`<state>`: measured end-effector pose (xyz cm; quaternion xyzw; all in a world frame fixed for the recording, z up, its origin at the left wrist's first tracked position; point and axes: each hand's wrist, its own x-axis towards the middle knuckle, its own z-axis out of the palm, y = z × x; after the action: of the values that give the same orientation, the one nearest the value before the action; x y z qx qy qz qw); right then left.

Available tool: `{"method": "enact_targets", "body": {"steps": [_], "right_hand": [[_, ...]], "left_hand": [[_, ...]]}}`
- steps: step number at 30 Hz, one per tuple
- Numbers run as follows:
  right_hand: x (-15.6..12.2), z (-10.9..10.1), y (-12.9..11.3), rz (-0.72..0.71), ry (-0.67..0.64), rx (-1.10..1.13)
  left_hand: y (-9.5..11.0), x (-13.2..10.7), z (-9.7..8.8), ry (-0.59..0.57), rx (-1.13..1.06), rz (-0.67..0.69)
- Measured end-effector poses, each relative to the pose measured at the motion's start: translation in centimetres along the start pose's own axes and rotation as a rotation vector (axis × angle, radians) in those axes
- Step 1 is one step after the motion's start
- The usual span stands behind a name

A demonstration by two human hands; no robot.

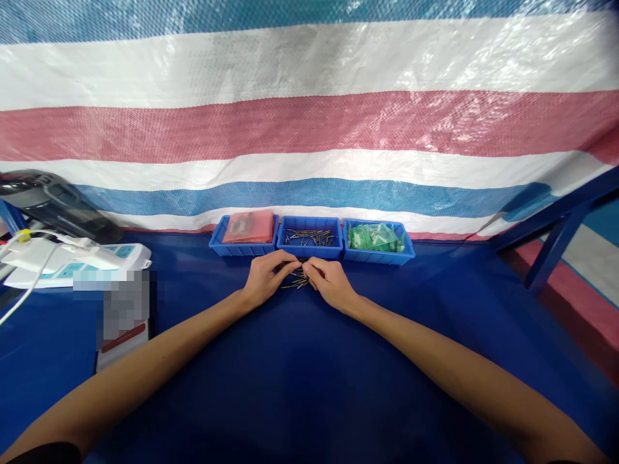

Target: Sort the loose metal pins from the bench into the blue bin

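My left hand [268, 277] and my right hand [331, 283] meet just in front of the middle bin, fingertips close together. Each has its thumb and fingers pinched. A thin dark piece shows between the fingertips, too small to make out. Under and between my hands lies a small pile of thin gold-and-dark metal pieces [300, 282], which look like small drill bits. More such pieces [309, 237] lie loose in the middle blue bin [312, 253]. Part of the pile is hidden by my fingers.
The left blue bin [242, 249] holds red packets [249, 227]; the right blue bin [380, 257] holds green-and-clear plastic bags [374, 238]. At the left are a power strip [138, 256] with white plugs, a box [126, 341] and a dark appliance [60, 203]. A striped sheet [309, 122] hangs behind the blue table [309, 386].
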<state>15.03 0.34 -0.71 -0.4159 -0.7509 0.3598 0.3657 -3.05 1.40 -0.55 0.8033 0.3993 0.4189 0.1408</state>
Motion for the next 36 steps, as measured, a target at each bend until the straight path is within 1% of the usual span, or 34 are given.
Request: {"method": "enact_targets", "body": {"steps": [12, 15, 20, 23, 27, 36], "right_hand": [[0.02, 0.09, 0.11, -0.015, -0.020, -0.041], [0.07, 0.15, 0.25, -0.038, -0.024, -0.070], [0.14, 0.19, 0.34, -0.057, -0.028, -0.100], [0.14, 0.20, 0.29, -0.054, -0.032, -0.110], [0.14, 0.26, 0.24, -0.056, -0.037, -0.124], [0.13, 0.30, 0.23, -0.062, -0.041, -0.147]], "left_hand": [[-0.04, -0.02, 0.05, -0.012, -0.096, -0.038], [0.01, 0.03, 0.06, -0.012, -0.110, -0.045], [0.27, -0.03, 0.05, -0.032, -0.164, -0.106], [0.26, -0.22, 0.12, -0.037, -0.148, -0.124], [0.13, -0.42, 0.20, -0.053, -0.098, -0.107], [0.12, -0.43, 0.20, -0.079, -0.062, -0.082]]}}
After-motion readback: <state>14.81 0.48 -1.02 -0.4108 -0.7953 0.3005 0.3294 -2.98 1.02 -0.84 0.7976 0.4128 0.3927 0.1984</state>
